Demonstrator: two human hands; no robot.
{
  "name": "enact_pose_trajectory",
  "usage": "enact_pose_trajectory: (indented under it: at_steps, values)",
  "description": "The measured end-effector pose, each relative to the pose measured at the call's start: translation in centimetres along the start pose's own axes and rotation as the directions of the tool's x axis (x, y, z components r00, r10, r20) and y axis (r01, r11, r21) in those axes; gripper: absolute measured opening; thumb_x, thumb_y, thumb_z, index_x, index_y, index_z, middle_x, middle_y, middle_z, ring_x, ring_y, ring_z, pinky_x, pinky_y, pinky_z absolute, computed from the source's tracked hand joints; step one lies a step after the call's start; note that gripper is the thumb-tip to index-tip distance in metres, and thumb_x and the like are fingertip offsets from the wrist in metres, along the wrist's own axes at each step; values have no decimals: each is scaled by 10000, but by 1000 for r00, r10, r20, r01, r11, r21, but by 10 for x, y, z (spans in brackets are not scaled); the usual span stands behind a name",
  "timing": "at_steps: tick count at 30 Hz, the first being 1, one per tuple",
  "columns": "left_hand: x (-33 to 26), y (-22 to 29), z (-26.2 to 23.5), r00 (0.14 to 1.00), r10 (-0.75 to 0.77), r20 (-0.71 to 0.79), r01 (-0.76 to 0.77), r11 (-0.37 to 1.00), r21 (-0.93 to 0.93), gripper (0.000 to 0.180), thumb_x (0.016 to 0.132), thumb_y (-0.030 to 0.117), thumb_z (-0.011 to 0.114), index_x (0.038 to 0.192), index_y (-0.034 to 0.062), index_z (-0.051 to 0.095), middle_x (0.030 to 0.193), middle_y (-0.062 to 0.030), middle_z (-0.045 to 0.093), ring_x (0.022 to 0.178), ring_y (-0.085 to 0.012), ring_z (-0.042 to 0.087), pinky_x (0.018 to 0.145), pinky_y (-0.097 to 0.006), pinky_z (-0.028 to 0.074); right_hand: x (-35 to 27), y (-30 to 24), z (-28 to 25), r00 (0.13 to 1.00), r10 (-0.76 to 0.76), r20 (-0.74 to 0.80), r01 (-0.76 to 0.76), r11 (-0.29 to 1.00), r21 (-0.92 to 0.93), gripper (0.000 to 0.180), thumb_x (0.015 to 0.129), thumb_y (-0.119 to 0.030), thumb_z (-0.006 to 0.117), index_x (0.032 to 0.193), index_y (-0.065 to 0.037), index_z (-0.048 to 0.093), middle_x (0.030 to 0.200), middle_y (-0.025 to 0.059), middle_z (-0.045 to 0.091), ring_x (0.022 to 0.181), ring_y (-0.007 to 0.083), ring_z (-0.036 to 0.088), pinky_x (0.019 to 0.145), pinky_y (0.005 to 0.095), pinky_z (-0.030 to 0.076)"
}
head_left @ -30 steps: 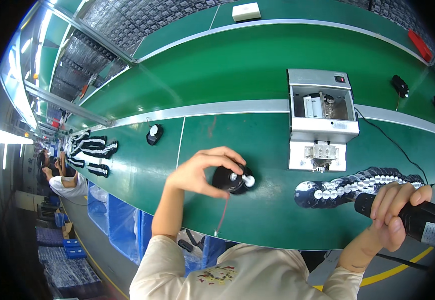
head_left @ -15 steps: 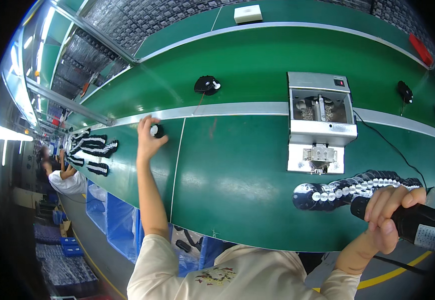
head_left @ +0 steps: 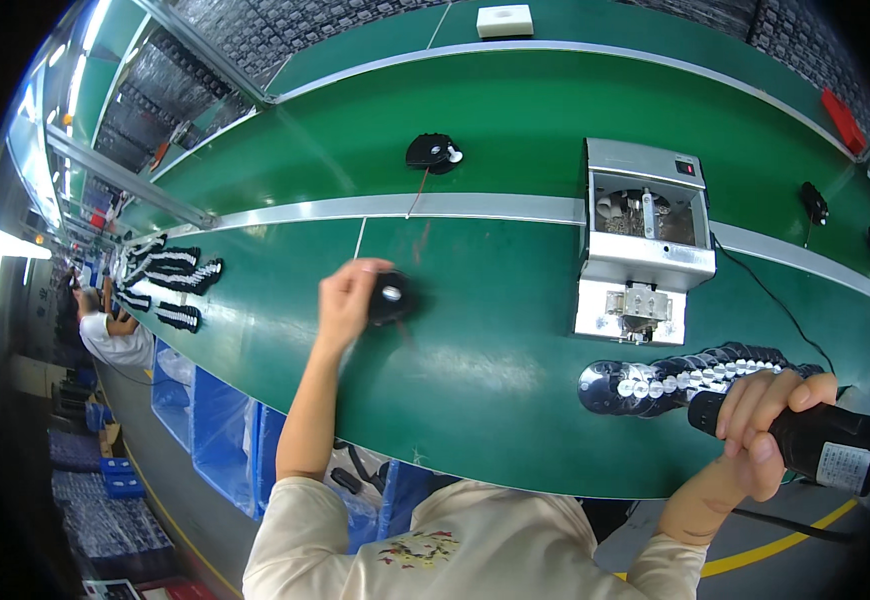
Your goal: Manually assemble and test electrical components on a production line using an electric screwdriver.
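My left hand (head_left: 347,300) pinches the edge of a round black part (head_left: 392,298) with a pale disc at its centre, held over the green workbench (head_left: 475,400). A thin reddish wire seems to trail below it, blurred. At the lower right my right hand (head_left: 760,425) is wrapped around a black cylindrical power tool (head_left: 825,445) with a white label, which looks like an electric screwdriver. Just beyond that tool lies an overlapping row of black parts with shiny round discs (head_left: 655,385), partly covered by my right hand.
A metal screw feeder (head_left: 645,240) stands right of centre, its cable running right. Black parts (head_left: 433,153) rest on the raised green ledge. More rows of black parts (head_left: 170,275) lie at the far left, near a seated person (head_left: 115,335). Blue bins (head_left: 220,430) hang below the bench edge.
My left hand has moved right and slightly nearer and now carries the round black part away from the left side. My right hand keeps its grip on the tool.
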State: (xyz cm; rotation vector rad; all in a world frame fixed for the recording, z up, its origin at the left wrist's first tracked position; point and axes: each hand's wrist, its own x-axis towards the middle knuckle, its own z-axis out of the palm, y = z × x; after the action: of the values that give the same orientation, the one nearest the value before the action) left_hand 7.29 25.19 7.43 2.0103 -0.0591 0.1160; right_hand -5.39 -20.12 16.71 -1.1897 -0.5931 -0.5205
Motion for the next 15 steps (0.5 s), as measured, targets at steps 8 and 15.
enact_pose_trajectory:
  at_steps: [8,15]
  values:
    - [1,23,7,897,382,223,-440,826,353,203,790,46,696,989,42,654,1258,-125,599,1196,-312,570,993,-404,460,0,-3,-3,1000,16,9,-16,1000,-6,423,839,-24,675,1162,-63,405,691,53,531,483,149,522,495,316,497]
    - [-11,43,27,814,356,458,-469,869,159,291,603,-23,807,836,49,648,1221,-153,551,1168,-329,622,936,-404,540,2,0,2,1000,25,-14,-24,999,25,443,804,-18,684,1130,-72,389,671,55,527,461,157,516,471,320,486]
